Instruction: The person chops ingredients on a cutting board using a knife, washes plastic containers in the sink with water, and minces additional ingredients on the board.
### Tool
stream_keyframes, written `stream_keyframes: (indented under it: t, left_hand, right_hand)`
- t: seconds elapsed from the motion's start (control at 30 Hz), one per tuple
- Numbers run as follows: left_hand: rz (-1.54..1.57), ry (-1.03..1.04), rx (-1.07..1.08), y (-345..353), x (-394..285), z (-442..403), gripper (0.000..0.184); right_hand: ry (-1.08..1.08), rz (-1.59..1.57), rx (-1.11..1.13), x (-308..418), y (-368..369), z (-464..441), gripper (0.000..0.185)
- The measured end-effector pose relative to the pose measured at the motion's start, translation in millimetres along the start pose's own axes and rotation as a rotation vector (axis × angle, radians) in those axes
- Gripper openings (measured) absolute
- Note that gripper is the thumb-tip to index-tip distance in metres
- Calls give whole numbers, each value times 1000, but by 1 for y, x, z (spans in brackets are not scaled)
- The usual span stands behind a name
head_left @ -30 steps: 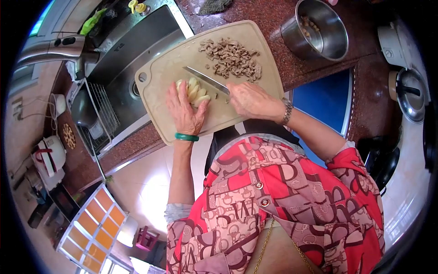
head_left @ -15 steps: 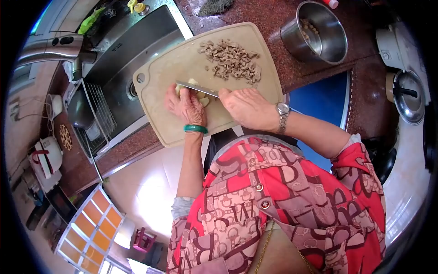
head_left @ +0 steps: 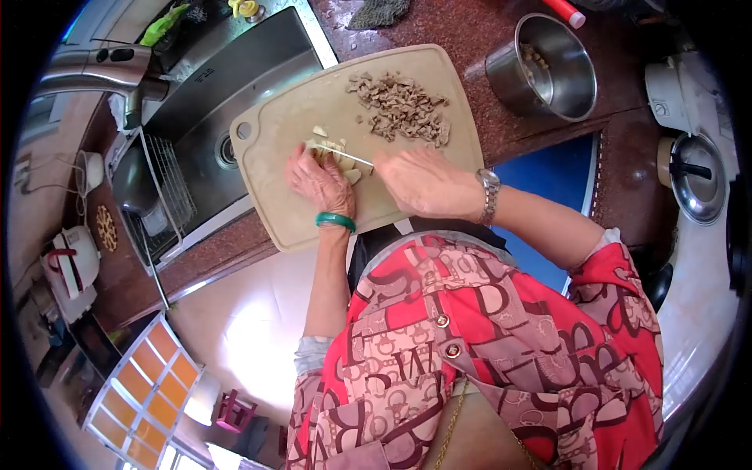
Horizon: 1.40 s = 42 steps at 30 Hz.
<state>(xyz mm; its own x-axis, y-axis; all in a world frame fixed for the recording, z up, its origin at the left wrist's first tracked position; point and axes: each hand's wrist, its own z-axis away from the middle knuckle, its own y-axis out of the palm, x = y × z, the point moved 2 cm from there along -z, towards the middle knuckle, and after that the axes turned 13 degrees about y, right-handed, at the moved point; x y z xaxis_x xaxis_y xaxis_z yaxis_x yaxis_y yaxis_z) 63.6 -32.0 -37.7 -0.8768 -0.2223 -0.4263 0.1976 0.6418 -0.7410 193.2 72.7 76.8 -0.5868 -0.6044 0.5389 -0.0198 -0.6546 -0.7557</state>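
Observation:
My right hand (head_left: 431, 182) is closed round the handle of a kitchen knife (head_left: 351, 156), which I see almost edge-on. Its blade reaches left over pale yellow sliced pieces (head_left: 352, 176), whose kind I cannot make out. My left hand (head_left: 321, 182), a green bangle at its wrist, presses on some of these pieces with bent fingers close to the blade tip. One pale piece (head_left: 319, 131) lies apart, beyond the blade. All this rests on a beige cutting board (head_left: 294, 223). Chopped brown meat (head_left: 401, 108) is spread over the board's far right part.
Left of the board is a steel sink (head_left: 235, 102) with a faucet (head_left: 102, 70) and a wire rack (head_left: 168, 188). A steel pot (head_left: 505, 82) with a few pale bits inside stands at the back right. Further right lies a metal lid (head_left: 697, 188).
The knife has turned from showing its flat side to nearly edge-on. A pale piece now shows separately beyond the blade. My left fingers have shifted slightly, and the whole view has moved a little.

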Motion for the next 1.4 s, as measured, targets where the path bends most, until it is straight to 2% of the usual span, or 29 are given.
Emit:
stream_keyframes:
  t: [0.1,0.23,0.33,0.43,0.5,0.53,0.6,0.63,0.7,0.8,1.03,1.1,1.23,1.4]
  left_hand:
    - [18,-55,38,-2,-4,-3,25]
    - [-38,-22,55,2,0,-2,25]
    - [-24,-3,49,-1,0,-4,32]
    - [56,-27,18,-7,-3,-4,38]
    - [260,-126,-166,-14,2,-2,40]
    - [257,-129,-170,-16,6,-3,40]
    - [40,-156,-47,-19,11,-8,30]
    - [41,-160,-47,-20,8,-11,30]
    - [-95,-197,85,-18,3,-19,19]
    - [-229,-113,59,-12,3,-19,14]
    - [-210,-199,106,-3,8,-11,12]
    - [-126,-250,103,-2,8,-12,12]
    - [-140,-233,95,-1,11,-9,13]
    - [-177,-226,98,2,11,-8,15]
  right_hand:
    - [5,38,-28,-6,15,-2,14]
    - [39,-30,-1,-2,32,-27,14]
    - [27,22,-33,1,28,-36,17]
    - [52,-7,75,-3,8,-27,16]
    - [-57,-58,-37,2,-2,-11,13]
    - [-62,-56,-34,1,0,-7,13]
    - [-92,-24,-70,-1,5,0,11]
    - [-92,-22,-66,0,5,1,11]
    - [15,-30,68,1,7,-1,10]
    - [88,-2,55,4,15,-5,10]
    - [-20,-49,-100,4,38,-32,13]
    - [40,-39,47,2,25,-33,17]
    - [-46,-49,38,10,9,-14,13]
    - [106,-32,51,8,31,-19,12]
